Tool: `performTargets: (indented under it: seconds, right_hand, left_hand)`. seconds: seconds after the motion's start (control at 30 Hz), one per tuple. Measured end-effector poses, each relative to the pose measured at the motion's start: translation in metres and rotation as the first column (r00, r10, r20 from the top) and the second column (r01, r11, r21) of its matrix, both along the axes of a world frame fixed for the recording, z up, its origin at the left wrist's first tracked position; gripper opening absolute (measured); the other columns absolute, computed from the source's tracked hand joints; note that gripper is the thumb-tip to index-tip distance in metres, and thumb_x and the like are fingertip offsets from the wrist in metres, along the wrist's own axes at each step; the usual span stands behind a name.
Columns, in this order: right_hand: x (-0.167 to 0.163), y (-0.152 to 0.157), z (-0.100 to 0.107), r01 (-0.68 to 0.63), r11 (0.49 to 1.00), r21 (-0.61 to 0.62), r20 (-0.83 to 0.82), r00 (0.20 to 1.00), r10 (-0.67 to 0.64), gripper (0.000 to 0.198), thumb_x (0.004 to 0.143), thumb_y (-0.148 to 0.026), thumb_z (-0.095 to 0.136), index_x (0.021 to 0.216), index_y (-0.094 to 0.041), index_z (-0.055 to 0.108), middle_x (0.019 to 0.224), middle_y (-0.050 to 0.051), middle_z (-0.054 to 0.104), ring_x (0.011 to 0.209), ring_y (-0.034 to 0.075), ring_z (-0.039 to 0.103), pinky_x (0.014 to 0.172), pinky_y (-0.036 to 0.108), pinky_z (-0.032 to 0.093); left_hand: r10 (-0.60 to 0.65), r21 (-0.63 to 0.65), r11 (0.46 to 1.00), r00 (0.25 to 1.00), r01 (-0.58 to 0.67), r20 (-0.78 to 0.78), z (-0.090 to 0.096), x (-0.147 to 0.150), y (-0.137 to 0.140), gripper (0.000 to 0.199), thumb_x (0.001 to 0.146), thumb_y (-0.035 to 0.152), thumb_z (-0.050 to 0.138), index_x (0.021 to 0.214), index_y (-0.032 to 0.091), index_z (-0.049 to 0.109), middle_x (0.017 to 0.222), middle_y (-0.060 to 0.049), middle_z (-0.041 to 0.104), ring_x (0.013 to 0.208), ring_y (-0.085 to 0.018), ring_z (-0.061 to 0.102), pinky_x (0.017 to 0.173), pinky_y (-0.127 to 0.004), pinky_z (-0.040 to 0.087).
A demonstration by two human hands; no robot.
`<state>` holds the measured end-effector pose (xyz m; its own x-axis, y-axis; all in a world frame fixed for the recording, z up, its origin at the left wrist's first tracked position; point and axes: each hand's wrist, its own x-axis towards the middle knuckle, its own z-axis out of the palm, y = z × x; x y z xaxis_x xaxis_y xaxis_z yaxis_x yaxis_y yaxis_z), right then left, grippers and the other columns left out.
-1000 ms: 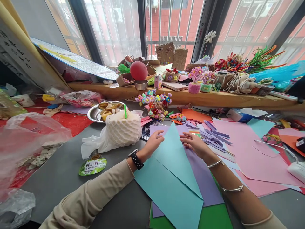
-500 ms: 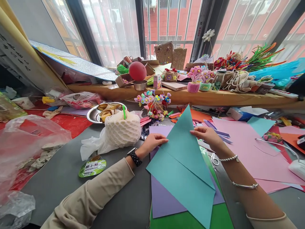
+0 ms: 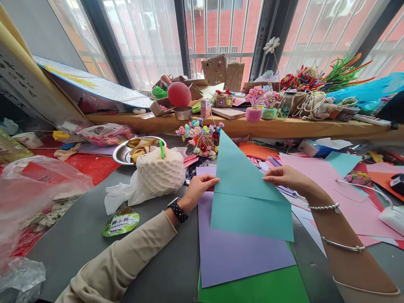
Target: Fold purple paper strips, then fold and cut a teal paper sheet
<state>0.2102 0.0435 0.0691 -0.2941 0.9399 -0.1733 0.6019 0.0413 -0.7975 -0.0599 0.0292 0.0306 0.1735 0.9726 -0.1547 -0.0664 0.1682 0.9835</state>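
A folded sheet of teal paper [image 3: 249,214] is held up in front of me, its pointed tip at the top and a straight edge crossing its middle. My left hand [image 3: 202,188] pinches its left edge between thumb and fingers. On the sloping right edge, my right hand [image 3: 285,179] pinches it the same way. Beneath the teal paper lies a purple sheet [image 3: 240,261], and under that a green sheet [image 3: 255,288] shows at the front.
Left of the papers stand a netted white coconut [image 3: 162,170] with a green straw and a metal plate [image 3: 118,155] of peels. Pink paper [image 3: 344,198] covers the right side. Crocheted flowers [image 3: 202,136] stand behind. A red balloon [image 3: 179,94] rests on the wooden ledge [image 3: 139,122].
The teal paper has turned, its tip swinging left and its lower edge becoming nearly level. My right hand has moved slightly right and down with it; more of the purple sheet shows.
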Motion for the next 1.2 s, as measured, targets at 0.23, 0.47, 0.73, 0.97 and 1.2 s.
performTargets:
  seconds: [0.23,0.47,0.73,0.97,1.2]
  right_hand:
    - [0.012,0.004,-0.002,0.027,0.999,0.018,0.013,1.0,-0.028,0.035,0.057,-0.052,0.058,0.07,-0.02,0.064,0.069,0.002,0.06,0.061,0.014,0.05,0.05,0.023,0.035]
    - [0.018,0.004,-0.004,-0.101,0.995,-0.004,0.143,0.985,0.101,0.032,0.057,-0.052,0.057,0.059,-0.02,0.059,0.055,-0.002,0.052,0.051,0.011,0.043,0.044,0.023,0.029]
    - [0.009,-0.002,0.005,-0.053,0.998,0.03,0.07,0.996,0.051,0.032,0.06,-0.05,0.056,0.057,-0.019,0.053,0.053,-0.003,0.044,0.05,0.009,0.036,0.044,0.022,0.025]
    - [0.012,-0.004,0.008,-0.047,0.999,0.02,0.097,0.994,0.045,0.038,0.055,-0.056,0.057,0.057,-0.018,0.055,0.052,-0.002,0.047,0.049,0.01,0.04,0.043,0.022,0.027]
    - [0.018,-0.001,0.007,0.044,0.999,0.024,0.014,0.999,-0.044,0.036,0.056,-0.054,0.058,0.058,-0.018,0.057,0.054,-0.002,0.05,0.05,0.01,0.043,0.044,0.021,0.03]
  left_hand:
    - [-0.037,0.035,0.999,0.998,0.039,-0.048,0.0,0.002,-0.003,0.028,0.055,0.033,0.067,0.071,0.011,0.062,0.067,-0.002,0.061,0.062,-0.012,0.055,0.066,-0.027,0.046]
    - [-0.003,0.063,0.998,1.0,0.004,-0.025,0.002,0.002,-0.001,0.03,0.055,0.035,0.067,0.072,0.011,0.062,0.071,-0.003,0.062,0.065,-0.013,0.056,0.069,-0.029,0.046]
    - [-0.175,-0.005,0.985,0.985,0.175,-0.006,-0.001,0.002,-0.004,0.033,0.06,0.035,0.064,0.084,0.012,0.062,0.084,-0.006,0.063,0.073,-0.015,0.057,0.071,-0.028,0.044]
    - [-0.048,0.052,0.997,0.998,0.05,-0.032,0.001,0.001,-0.002,0.035,0.059,0.037,0.064,0.083,0.011,0.063,0.081,-0.005,0.064,0.07,-0.015,0.056,0.067,-0.027,0.044]
    - [-0.048,0.05,0.998,0.999,0.048,-0.002,-0.001,0.0,-0.001,0.035,0.059,0.036,0.065,0.083,0.011,0.063,0.082,-0.005,0.064,0.071,-0.016,0.057,0.069,-0.029,0.045]
